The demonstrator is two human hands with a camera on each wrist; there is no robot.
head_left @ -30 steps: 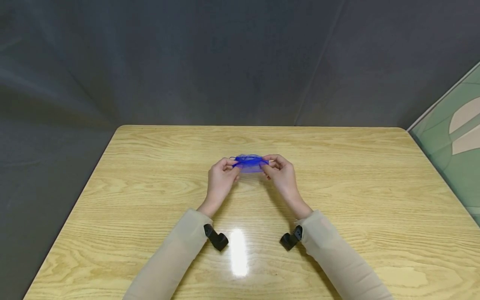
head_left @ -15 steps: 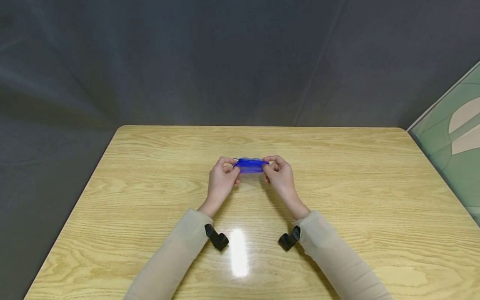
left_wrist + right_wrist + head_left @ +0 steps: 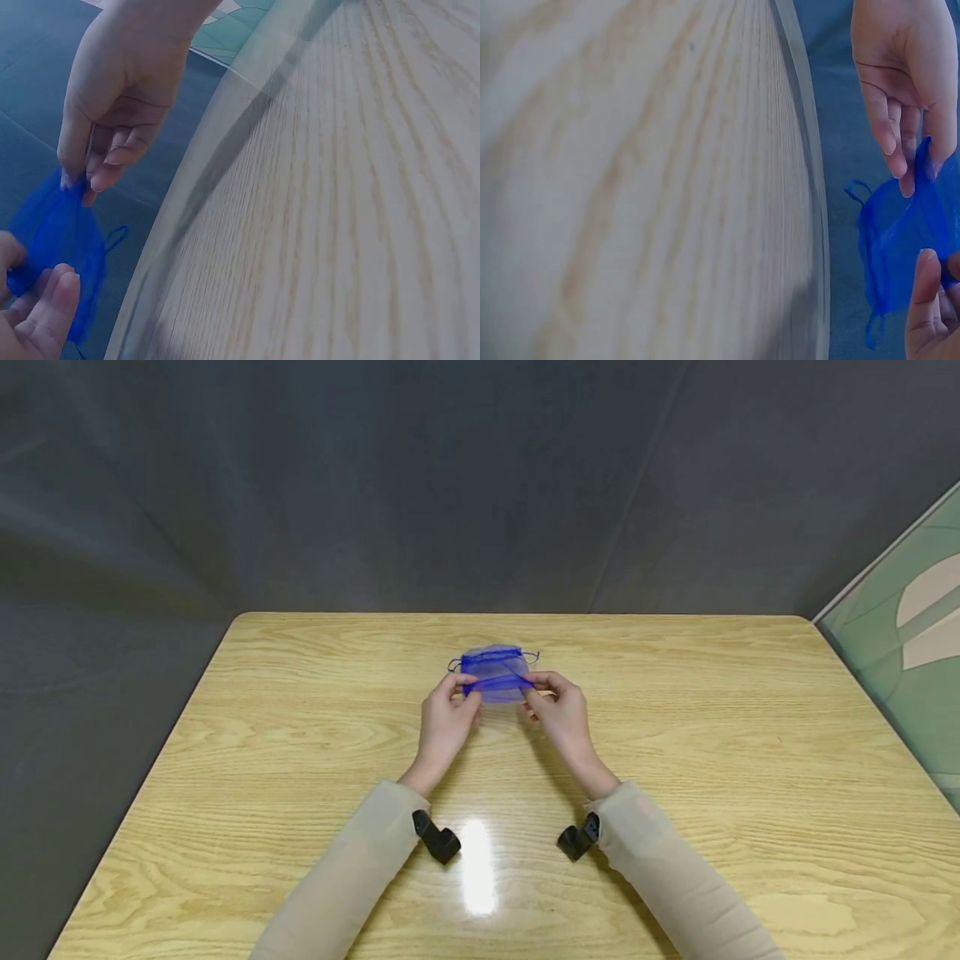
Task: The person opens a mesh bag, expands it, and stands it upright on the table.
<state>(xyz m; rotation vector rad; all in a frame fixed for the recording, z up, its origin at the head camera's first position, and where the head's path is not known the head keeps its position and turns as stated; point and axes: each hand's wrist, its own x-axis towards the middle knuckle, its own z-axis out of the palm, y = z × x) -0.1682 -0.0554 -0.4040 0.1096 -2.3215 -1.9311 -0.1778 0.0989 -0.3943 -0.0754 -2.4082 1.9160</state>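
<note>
Both hands are at work on one item, well apart from each other, the stuff spanned between them. Left hand (image 3: pixel 444 720): thumb and fingers pinch the left side of a blue mesh bag (image 3: pixel 491 668). Right hand (image 3: pixel 562 717): a matching pinch on the right side.

In this inspector's judgement, the work is a two-handed folding or straightening of the bag. To do it well, the left pinch should sit level with the right one, with the pull light and equal, since mesh this thin will probably skew or slip if one side leads. The left cord and right cord are best held out of the crease, as a trapped loop would likely leave a lump.

Condition of the bag, left to right: the left cord (image 3: pixel 853 196) loops out beside the gathered top; the body is sheer, with a darker doubled band across it at finger level; the right cord (image 3: pixel 871 336) sticks out at the opposite end. Location: in from the far edge of the table (image 3: pixel 712 718), roughly midway between the far left and far right corners. It appears raised off the surface; the gap cannot be judged.
</note>
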